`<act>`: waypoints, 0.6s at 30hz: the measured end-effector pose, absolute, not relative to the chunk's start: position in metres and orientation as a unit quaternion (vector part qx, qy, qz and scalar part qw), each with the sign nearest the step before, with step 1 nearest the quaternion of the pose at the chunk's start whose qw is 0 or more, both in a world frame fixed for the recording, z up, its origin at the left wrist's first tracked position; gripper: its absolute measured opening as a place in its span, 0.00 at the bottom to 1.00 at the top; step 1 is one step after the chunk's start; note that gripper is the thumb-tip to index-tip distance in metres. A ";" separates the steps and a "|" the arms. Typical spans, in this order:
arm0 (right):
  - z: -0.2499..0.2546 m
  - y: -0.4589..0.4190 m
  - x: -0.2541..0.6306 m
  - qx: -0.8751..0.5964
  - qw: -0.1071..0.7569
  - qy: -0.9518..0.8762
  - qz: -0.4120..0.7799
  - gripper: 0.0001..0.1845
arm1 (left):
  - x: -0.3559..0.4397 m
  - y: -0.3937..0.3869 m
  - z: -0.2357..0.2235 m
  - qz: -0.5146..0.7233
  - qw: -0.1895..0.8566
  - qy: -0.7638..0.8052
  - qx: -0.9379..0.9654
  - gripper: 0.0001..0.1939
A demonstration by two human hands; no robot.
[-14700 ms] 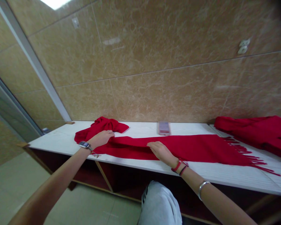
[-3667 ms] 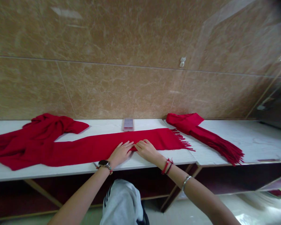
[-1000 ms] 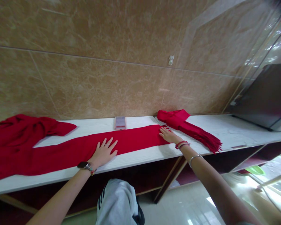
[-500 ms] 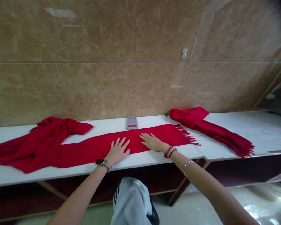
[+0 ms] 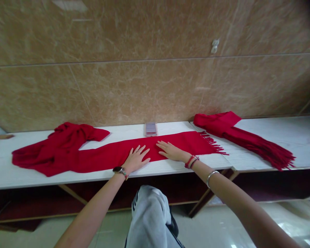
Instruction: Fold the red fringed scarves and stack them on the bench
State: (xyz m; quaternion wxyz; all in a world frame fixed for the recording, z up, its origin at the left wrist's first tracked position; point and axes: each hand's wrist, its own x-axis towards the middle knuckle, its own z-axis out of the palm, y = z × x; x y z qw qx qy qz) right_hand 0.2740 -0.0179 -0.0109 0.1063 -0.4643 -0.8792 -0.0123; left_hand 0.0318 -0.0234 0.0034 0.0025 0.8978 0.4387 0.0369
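Note:
A long red scarf (image 5: 186, 143) lies along the white tabletop, its right part flat and ending in a fringe, its left part bunched in loose folds. Flat on the scarf's middle stretch rests my left hand (image 5: 136, 159), fingers spread, with a ring and a dark watch at the wrist. My right hand (image 5: 172, 151) lies palm down on the same scarf a little to the right, its fingers stretched out to the left. Neither hand grips the cloth.
Behind the scarf a phone (image 5: 151, 129) lies near the tiled wall (image 5: 144, 89). A second red scarf (image 5: 237, 134), folded and fringed, sits to the right. Dark shelves (image 5: 103, 196) run under the white tabletop (image 5: 263, 132). My knee (image 5: 151, 206) is below the front edge.
The view has shifted, so everything sits slightly higher and further right, and more of the left end shows. Both hands keep about the same place on the scarf.

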 end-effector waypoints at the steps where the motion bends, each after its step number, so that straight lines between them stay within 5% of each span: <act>1: -0.012 -0.019 0.271 -0.460 0.107 -0.882 -0.007 0.27 | 0.032 -0.024 0.002 0.037 0.000 0.439 0.898 0.28; 12: -0.002 -0.018 0.271 -0.461 0.095 -0.882 0.009 0.25 | -0.002 0.007 0.015 -0.035 0.057 0.513 0.856 0.28; 18: 0.024 0.008 0.235 -0.455 0.092 -0.885 -0.032 0.21 | -0.023 0.013 0.006 -0.002 -0.008 0.505 0.863 0.26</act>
